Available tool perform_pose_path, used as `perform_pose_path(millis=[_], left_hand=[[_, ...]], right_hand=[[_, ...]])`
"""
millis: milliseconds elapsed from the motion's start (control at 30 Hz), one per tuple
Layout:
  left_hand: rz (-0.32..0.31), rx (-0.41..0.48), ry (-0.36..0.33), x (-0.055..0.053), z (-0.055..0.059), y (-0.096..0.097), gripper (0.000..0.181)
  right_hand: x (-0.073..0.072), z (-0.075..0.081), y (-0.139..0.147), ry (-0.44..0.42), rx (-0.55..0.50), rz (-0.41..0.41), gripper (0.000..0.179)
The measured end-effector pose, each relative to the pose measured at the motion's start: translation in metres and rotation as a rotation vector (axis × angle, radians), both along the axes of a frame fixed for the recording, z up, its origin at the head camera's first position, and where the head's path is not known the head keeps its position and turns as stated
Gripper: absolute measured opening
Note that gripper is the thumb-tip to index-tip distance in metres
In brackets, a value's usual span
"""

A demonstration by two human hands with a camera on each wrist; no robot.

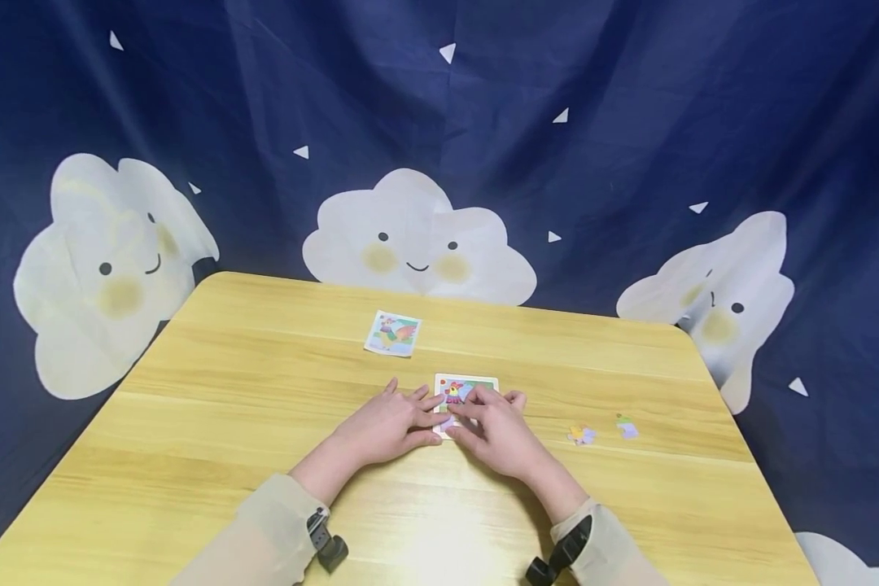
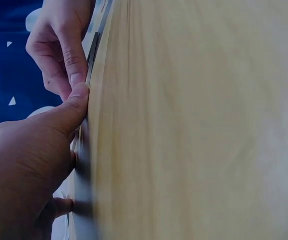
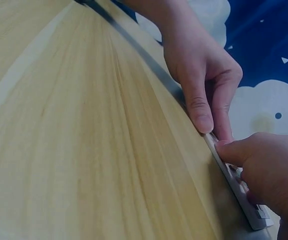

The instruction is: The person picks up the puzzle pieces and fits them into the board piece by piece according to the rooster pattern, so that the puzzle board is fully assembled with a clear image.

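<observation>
A small square jigsaw puzzle board [image 1: 467, 377] with a pale rim and a colourful bird picture lies flat on the table. My left hand [image 1: 387, 425] rests at its left side, fingers stretched and spread, fingertips touching the board. Over the board's lower part, my right hand [image 1: 500, 435] bends its thumb and index finger onto a purple puzzle piece [image 1: 448, 424]. The two hands' fingertips nearly meet there. In the right wrist view the board's edge [image 3: 236, 192] appears side-on, beneath the right fingers. Much of the board's right half is hidden by the right hand.
A printed picture card [image 1: 394, 334] of a similar bird lies farther back, left of the board. To the right are a loose yellow-and-purple puzzle piece [image 1: 581, 435] and a green-and-purple one [image 1: 627, 426]. A dark blue cloud-patterned curtain [image 1: 381, 89] hangs behind the wooden table [image 1: 212, 391].
</observation>
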State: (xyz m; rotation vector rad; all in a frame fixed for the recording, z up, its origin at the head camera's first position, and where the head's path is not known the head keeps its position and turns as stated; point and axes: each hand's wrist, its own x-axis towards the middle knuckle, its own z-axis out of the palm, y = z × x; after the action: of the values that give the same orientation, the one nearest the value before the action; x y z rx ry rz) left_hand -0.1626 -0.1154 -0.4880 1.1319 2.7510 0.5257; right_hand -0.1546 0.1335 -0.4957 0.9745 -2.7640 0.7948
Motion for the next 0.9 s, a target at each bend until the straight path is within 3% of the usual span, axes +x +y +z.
perform_pose_path(millis=[567,900], left_hand=[[0.009,0.038,-0.001,-0.0002,-0.0029,-0.0007,0.051],[0.009,0.034,-0.005,-0.0003,0.0012,0.0005,0.050]], right_hand=[[0.0010,-0.0048,-0.0043,0.009,-0.054,0.007,0.039],[-0.0004,-0.0047,-0.0060,-0.014,-0.051,-0.020,0.038]])
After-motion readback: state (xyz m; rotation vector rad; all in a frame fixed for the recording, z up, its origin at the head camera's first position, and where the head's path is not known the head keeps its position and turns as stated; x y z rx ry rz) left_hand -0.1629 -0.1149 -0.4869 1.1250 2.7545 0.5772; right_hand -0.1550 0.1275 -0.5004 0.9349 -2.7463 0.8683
